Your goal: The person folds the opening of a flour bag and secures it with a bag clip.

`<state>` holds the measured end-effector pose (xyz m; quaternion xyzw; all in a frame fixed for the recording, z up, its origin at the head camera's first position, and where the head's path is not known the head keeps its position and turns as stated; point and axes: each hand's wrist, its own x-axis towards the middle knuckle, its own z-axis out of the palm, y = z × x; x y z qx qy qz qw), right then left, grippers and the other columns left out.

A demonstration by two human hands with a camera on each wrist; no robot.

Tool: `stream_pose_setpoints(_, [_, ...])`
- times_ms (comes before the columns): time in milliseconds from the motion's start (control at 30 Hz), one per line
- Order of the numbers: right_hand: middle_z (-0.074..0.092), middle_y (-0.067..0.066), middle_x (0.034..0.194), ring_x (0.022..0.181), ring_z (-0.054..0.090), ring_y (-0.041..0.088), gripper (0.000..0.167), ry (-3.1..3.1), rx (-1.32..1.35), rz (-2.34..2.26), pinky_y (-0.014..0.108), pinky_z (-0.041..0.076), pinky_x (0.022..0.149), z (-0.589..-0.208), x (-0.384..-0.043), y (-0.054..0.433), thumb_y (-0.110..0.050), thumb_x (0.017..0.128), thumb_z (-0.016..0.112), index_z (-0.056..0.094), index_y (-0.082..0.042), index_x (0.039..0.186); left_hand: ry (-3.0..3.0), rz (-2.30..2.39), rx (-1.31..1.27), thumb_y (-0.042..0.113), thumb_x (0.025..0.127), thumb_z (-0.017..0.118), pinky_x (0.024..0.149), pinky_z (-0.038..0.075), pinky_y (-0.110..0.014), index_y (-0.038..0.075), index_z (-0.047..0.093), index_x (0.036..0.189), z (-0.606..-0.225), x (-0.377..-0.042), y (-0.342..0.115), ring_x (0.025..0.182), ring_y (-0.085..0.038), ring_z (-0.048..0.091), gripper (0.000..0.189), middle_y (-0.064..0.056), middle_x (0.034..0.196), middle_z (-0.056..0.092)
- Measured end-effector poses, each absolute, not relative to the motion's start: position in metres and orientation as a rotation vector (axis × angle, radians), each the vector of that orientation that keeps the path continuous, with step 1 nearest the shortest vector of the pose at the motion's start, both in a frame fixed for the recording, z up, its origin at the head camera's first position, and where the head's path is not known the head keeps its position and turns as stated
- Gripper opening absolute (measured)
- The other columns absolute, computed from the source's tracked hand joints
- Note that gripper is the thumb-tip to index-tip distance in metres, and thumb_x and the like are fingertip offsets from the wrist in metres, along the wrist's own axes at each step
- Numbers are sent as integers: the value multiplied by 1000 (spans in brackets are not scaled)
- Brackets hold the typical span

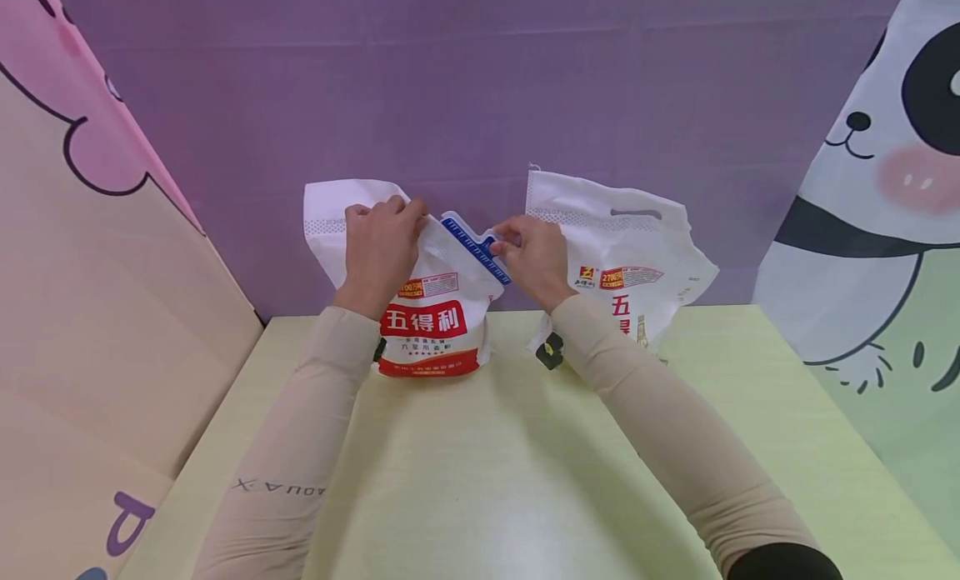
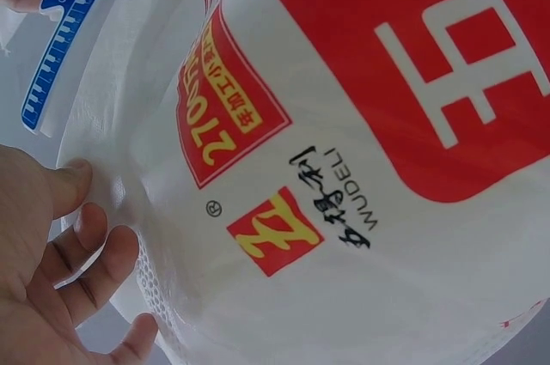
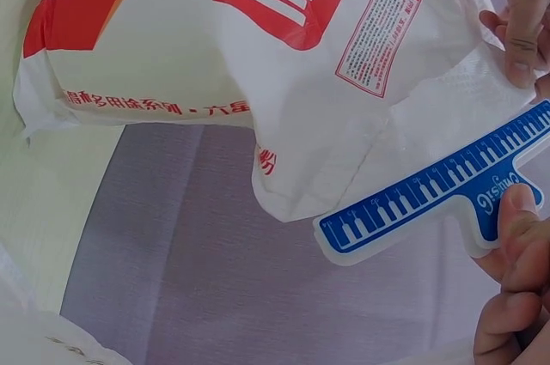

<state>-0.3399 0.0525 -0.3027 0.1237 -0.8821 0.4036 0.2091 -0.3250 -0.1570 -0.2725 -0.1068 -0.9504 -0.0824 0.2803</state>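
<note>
A white flour bag point(image 1: 431, 317) with red print stands toward the back of the table, its upper part folded over. My left hand point(image 1: 382, 251) pinches the bag's top at the fold, thumb on one side in the left wrist view. By its wide handle, my right hand point(image 1: 536, 259) pinches a blue-and-white bag clip point(image 1: 480, 251) printed with piano keys. The clip slants along the bag's right upper edge. In the right wrist view, the clip's long bar point(image 3: 412, 202) lies against the folded edge, which shows beside it.
To the right stands a second white flour bag point(image 1: 622, 238), its top upright with a handle slot, partly behind my right forearm. A small black object point(image 1: 550, 351) is at its base. A purple backdrop point(image 1: 465, 88) rises behind the table point(image 1: 465, 463), with printed panels at both sides.
</note>
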Motion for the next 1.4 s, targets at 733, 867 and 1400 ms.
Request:
stream_pose_setpoints(733, [77, 9, 109, 95, 76, 25, 20, -2478, 346, 1061, 36, 62, 79, -303, -343, 44, -12, 96, 71, 77, -8, 114, -2543, -243, -304, 27, 103, 59, 106, 43, -57, 21, 65, 130, -273, -325, -158, 116, -34, 65, 29, -13, 129, 69])
stream_pose_setpoints(867, [77, 10, 109, 95, 76, 26, 20, -2492, 346, 1069, 36, 62, 80, -303, -342, 43, -12, 96, 71, 76, -8, 115, -2543, -239, -304, 27, 103, 59, 106, 42, -57, 21, 65, 130, -274, -325, -158, 116, -34, 65, 29, -13, 129, 68])
stream_pose_setpoints(1400, [78, 10, 108, 94, 76, 26, 18, -2502, 372, 1094, 36, 62, 81, -303, -344, 42, -12, 96, 71, 77, -6, 112, -2513, -226, -305, 27, 103, 59, 104, 43, -56, 20, 67, 127, -276, -327, -159, 114, -34, 67, 26, -12, 125, 70])
